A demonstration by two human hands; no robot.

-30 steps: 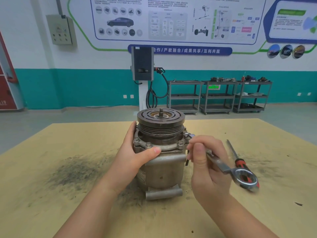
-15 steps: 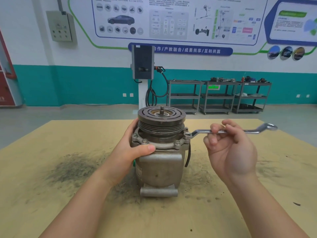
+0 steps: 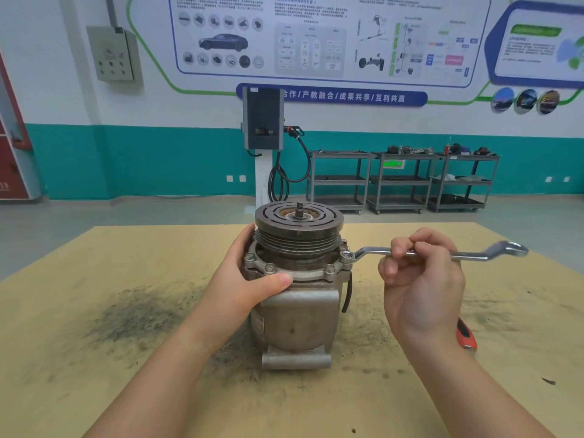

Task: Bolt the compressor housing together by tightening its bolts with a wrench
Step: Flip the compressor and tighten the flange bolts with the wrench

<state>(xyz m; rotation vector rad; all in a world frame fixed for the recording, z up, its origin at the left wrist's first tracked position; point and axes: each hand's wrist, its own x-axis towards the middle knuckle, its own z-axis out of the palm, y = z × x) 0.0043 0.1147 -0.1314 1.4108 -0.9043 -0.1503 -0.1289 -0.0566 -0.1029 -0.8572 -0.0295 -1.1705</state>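
The compressor (image 3: pixel 297 289) is standing upright on the counter (image 3: pixel 94 358), the left hand (image 3: pixel 249 279) gripping its flange as before. The right hand (image 3: pixel 420 279) is curling around the wrench (image 3: pixel 442 252), still seated on the right-side bolt (image 3: pixel 347 256), barely moved since half a second ago.

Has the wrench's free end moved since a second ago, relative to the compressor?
Yes. The wrench swung from pointing toward the person, low on the compressor's right, to sticking out sideways to the right, level with the flange, held by the right hand.
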